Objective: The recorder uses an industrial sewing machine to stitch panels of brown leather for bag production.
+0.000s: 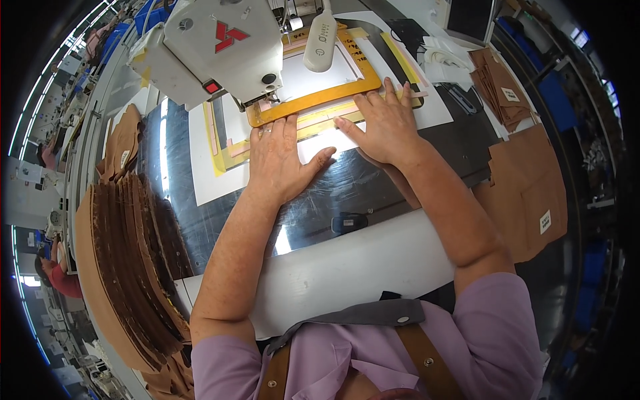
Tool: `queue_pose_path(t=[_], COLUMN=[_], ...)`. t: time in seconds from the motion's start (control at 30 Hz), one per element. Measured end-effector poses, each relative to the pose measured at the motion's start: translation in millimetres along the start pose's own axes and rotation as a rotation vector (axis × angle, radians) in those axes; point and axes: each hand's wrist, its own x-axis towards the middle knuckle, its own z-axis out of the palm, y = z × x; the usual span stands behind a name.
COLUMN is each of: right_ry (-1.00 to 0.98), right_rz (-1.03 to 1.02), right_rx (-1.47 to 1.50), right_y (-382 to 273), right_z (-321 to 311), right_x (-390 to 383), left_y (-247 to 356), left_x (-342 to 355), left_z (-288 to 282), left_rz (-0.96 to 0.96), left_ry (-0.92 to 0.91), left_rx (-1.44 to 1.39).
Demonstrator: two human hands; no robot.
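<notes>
Template frame [313, 100] edge under both hands.

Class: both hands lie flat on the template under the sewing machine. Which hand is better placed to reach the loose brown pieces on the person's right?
Probably the right hand: it lies nearer the brown fabric pieces, while the left hand sits by the sewing machine, across the orange template frame.

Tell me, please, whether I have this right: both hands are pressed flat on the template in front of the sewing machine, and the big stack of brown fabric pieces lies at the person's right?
Not quite. The head view shows the left hand and right hand flat on the template before the sewing machine, but the big stack of brown fabric pieces lies at the person's left.
</notes>
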Motion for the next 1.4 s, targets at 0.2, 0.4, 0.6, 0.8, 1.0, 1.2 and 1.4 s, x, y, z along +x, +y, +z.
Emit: queue_pose_path(t=[0.2,0.4,0.6,0.8,1.0,1.2,1.4], right_ry=[-0.014,0.014,0.059,0.0,0.009,0.086,0.072], right_rz=[0.077,0.096,0.09,0.1,0.233,0.282,0.231], right_rx=[-0.024,0.003,-0.038,-0.086,-0.099,-0.022,0.018], right_y=[1,-5,-2,-7,4,42,36], right_z=[-5,3,2,1,15,31,29], right_x=[-1,12,8,7,18,25,27], left_y=[4,-2,1,-6,-43,-100,-237], left_x=[3,-1,-4,-16,-52,-113,-270], left_z=[5,-1,-1,1,-39,-189,-269], left_rz=[0.008,-0.042,-0.067,-0.135,-0.137,-0.463,-0.911], left_ry=[0.021,0.037,0.114,0.092,0.085,0.247,0.196], left_rx=[0.0,-0.017,-0.009,-0.011,0.169,0.313,0.248])
